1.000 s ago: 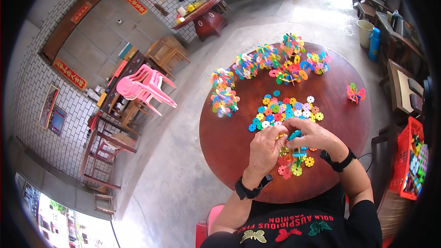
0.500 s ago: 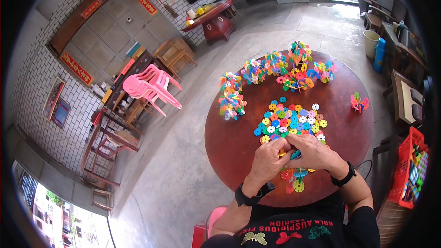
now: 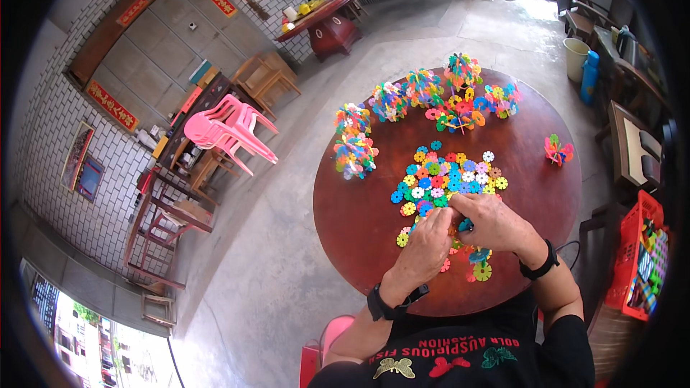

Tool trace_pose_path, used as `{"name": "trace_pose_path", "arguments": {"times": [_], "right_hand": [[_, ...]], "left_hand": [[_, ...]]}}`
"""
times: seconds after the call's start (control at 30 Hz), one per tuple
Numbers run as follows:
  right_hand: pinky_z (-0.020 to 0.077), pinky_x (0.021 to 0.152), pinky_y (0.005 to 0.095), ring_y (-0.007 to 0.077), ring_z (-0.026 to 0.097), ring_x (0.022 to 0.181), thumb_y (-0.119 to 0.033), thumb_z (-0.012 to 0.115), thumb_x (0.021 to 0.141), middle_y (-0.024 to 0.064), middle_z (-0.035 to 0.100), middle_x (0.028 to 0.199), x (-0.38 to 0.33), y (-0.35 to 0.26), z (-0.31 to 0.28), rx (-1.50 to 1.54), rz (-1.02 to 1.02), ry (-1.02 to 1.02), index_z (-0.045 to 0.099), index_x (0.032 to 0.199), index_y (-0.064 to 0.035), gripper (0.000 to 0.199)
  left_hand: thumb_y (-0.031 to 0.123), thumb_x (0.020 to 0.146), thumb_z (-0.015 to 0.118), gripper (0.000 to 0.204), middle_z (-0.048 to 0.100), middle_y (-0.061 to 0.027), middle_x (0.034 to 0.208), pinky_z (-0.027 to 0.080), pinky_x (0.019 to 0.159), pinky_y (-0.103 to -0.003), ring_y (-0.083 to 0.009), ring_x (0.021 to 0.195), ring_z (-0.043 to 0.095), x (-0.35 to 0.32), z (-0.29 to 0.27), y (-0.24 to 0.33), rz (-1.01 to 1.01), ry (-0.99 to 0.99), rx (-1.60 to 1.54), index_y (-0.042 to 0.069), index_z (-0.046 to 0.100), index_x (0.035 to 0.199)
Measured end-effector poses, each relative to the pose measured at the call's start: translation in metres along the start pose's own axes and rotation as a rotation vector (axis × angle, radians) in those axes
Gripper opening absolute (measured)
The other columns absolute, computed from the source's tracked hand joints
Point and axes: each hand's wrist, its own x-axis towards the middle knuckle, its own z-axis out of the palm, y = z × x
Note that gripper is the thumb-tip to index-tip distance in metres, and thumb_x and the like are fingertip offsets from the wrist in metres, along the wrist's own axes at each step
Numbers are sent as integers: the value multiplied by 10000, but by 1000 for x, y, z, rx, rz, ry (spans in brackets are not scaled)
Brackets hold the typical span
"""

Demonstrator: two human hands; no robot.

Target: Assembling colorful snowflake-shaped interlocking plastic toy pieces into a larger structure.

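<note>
Above the near part of the round table (image 3: 345, 237), my two hands meet at the fingertips around a small cluster of linked plastic flower discs (image 3: 481, 271). My left hand (image 3: 425, 244) is closed, its thumb and fingers pinched together at the cluster; the exact grip is hidden. My right hand (image 3: 496, 223) curls over it from the other side, with a teal flower disc (image 3: 466, 225) showing beneath its fingers. Just beyond my hands lies a spread of loose, multicoloured flower discs (image 3: 445, 179).
Several finished balls of linked discs (image 3: 356, 155) line the table's far left edge, beside an open flower-like piece (image 3: 460, 118). A small pink-red piece (image 3: 558, 149) stands at the right. A red basket (image 3: 636, 259) of coloured blocks is at far right; pink chairs (image 3: 230, 129) stand left.
The linked cluster has shifted slightly away from me and to the right with my hands. My fingertips have changed position around it. The whole view has shifted a little.
</note>
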Motion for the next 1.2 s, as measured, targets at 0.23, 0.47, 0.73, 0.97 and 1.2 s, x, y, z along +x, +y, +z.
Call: {"name": "trace_pose_path", "arguments": {"times": [0.23,0.47,0.73,0.97,1.2], "right_hand": [[473,650,437,373,601,791,-11,653,636,170,590,811,-1,12,7,-48,32,37,452,998,-28,414],[467,694,461,393,591,848,5,633,661,180,592,846,1,6,9,-92,75,3,432,1059,-33,448],[470,679,447,365,604,833,28,642,677,167,594,844,2,-2,17,-161,-24,94,417,1069,-29,456],[472,703,438,359,612,857,24,628,677,178,598,869,-4,4,17,-181,121,-138,399,1156,-6,532],[477,620,439,344,622,775,-6,612,749,175,589,782,-7,-12,12,-273,71,-132,401,1032,3,353]], "left_hand": [[42,896,519,142,612,-143,897,486,710,-371,-275,810,622,15,13,-12,-121,132,-291,23,533,1036],[52,884,600,159,642,-84,766,491,644,-262,-148,687,632,13,14,-18,-168,197,-361,25,553,1033],[149,896,537,240,623,-146,692,491,619,-411,-304,663,645,13,10,-20,-305,34,-146,38,500,1105],[56,871,493,230,670,-108,810,508,609,-344,-187,663,647,13,6,-21,-400,-76,-550,-5,556,1083],[37,910,476,195,602,-22,795,440,541,-239,-68,651,547,9,9,-29,-523,-181,-848,5,583,1069]]}}
